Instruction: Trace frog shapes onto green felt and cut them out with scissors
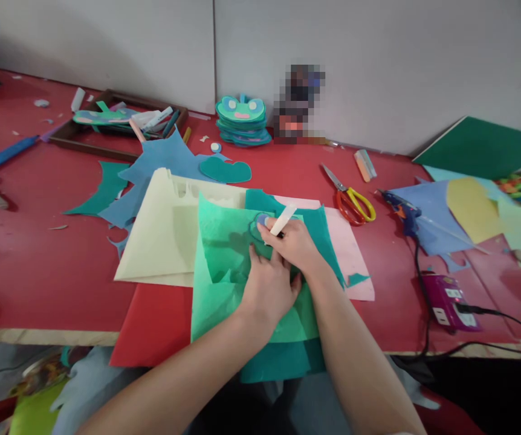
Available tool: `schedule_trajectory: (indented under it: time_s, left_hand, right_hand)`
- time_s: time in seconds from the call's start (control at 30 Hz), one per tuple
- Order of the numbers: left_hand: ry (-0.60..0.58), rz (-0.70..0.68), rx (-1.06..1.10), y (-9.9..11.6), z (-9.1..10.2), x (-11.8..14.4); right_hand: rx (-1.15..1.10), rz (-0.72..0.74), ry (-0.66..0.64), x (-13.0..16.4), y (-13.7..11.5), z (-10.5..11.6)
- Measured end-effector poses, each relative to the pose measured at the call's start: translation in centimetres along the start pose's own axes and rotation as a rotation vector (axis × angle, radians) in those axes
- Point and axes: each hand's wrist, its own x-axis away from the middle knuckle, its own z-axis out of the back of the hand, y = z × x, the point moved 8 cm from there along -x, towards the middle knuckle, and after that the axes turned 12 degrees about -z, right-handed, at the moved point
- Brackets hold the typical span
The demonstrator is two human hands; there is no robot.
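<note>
My right hand (pixel 297 243) grips a white marker (pixel 284 220), tilted with its upper end to the upper right. Its tip is hidden by my fingers. Beneath them, a small bluish round piece (pixel 262 221) with a dark outline about it rests on light green felt (pixel 224 314). My left hand (pixel 269 285) presses down on this felt with fingers spread, just below the outline. Darker teal felt (pixel 283 362) shows under the green sheet, with cream sheets (pixel 156 241) to the left and a pink sheet (pixel 355 254) to the right.
Yellow-and-red-handled scissors (pixel 353 204) and a glue gun (pixel 403 212) wired near a purple power box (pixel 448 302) lie rightward. Behind stand stacked felt faces (pixel 242 121). Blue scraps (pixel 165 160), a teal cutout (pixel 225 170) and a brown tray (pixel 67 136) of markers lie toward the left.
</note>
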Motion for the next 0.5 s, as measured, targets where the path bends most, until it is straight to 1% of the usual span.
schedule_trajectory:
  time_s: [0.27,0.4,0.5]
  left_hand:
    - [0.008,0.004,-0.004,-0.05,0.05,-0.02]
    - [0.000,0.009,0.003,-0.17,0.04,-0.02]
    - [0.017,0.014,0.028,-0.24,0.08,0.04]
  right_hand:
    - [-0.023,-0.023,-0.035,-0.04,-0.20,0.02]
    - [-0.017,-0.018,-0.029,-0.12,-0.14,0.05]
    - [-0.014,-0.013,-0.025,-0.19,-0.08,0.09]
